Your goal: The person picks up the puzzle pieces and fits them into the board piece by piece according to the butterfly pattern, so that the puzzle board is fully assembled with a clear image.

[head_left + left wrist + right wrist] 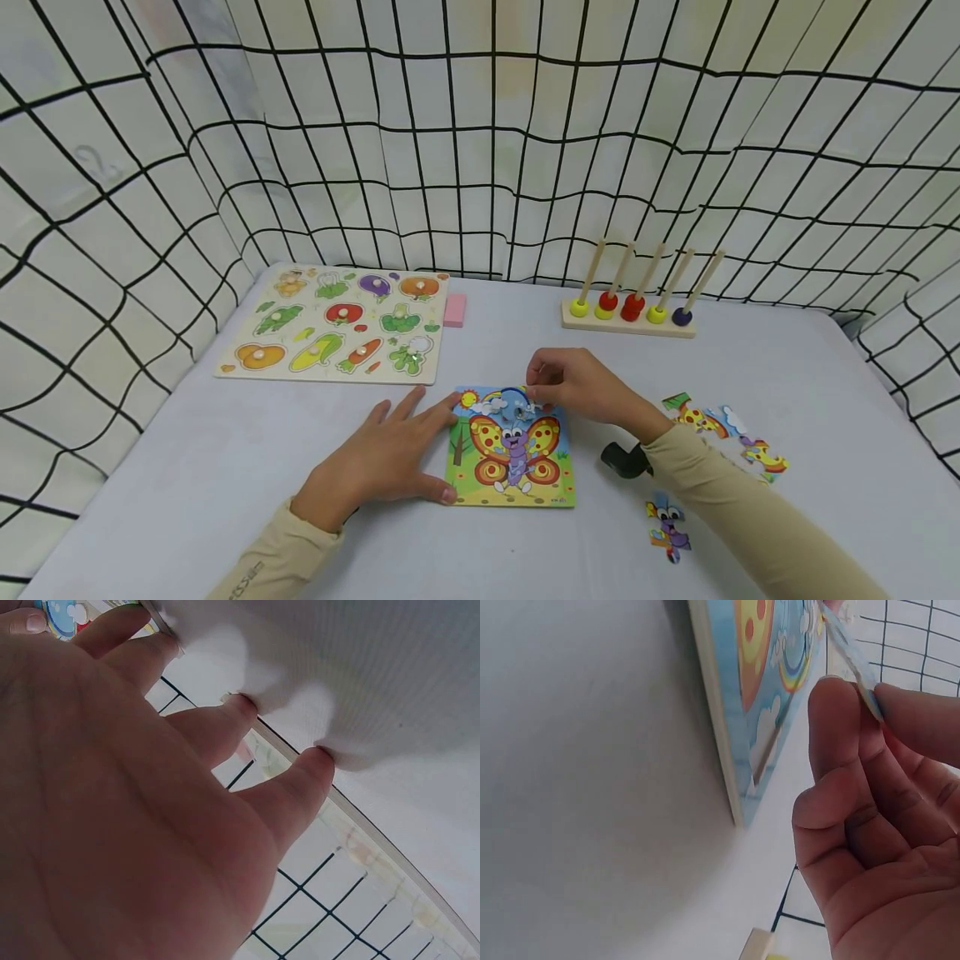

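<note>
A square butterfly picture puzzle point(516, 454) lies flat on the table in the head view. My left hand point(382, 458) spreads along its left side, with the thumb and a fingertip touching the edge. Above the puzzle's top right corner, my right hand point(581, 385) pinches a thin puzzle piece point(851, 656) between thumb and index finger; the right wrist view shows it edge-on, tilted against the board. In that view the board's face has a gap by the cloud. Most of the piece's picture is hidden.
Loose puzzle pieces point(669, 527) lie right of the board, with more point(763, 457) beyond the right forearm. A black object point(624, 460) sits beside that sleeve. Further back are a vegetable peg board point(345, 323), a pink block point(454, 310) and a bead stacker point(630, 323) before black netting.
</note>
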